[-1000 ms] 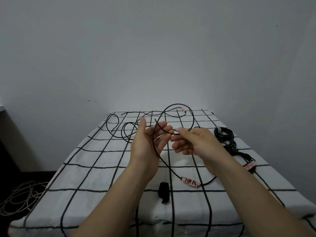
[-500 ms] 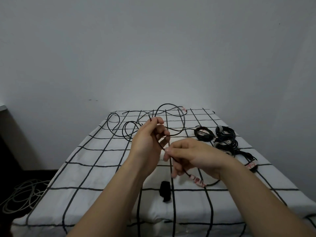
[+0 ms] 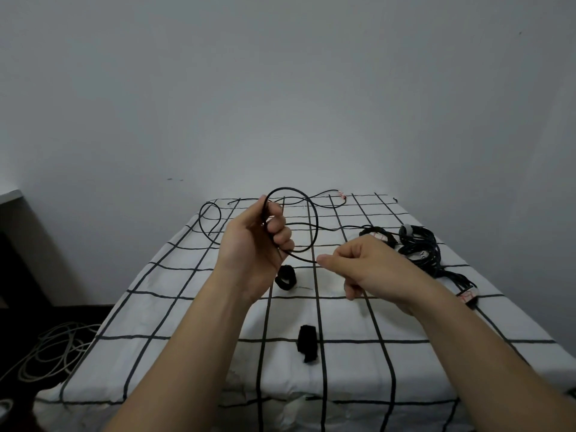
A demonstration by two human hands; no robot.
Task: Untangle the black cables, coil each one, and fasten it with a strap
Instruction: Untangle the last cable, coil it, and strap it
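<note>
Since half a second ago the left hand (image 3: 255, 241) has lifted and one full loop of the black cable (image 3: 316, 226) now hangs from it, while the right hand (image 3: 364, 266) has drawn off to the right. The left hand grips the loop with curled fingers. The right hand pinches the cable between thumb and forefinger just beside it, its other fingers tucked in.

To coil well, I would feed each new turn from the right hand into the left at the same size. Letting the cable roll slightly between the fingers should keep it from kinking, and the slack should trail free.

The loop is held above the middle of the surface (image 3: 187, 307), standing nearly upright with its open face towards the person, a little taller than wide. The short run between the hands slants down to the right. Slack trails to the far edge, where a tagged end (image 3: 342, 194) lies. One strap (image 3: 307, 342) waits near the front edge.
</note>
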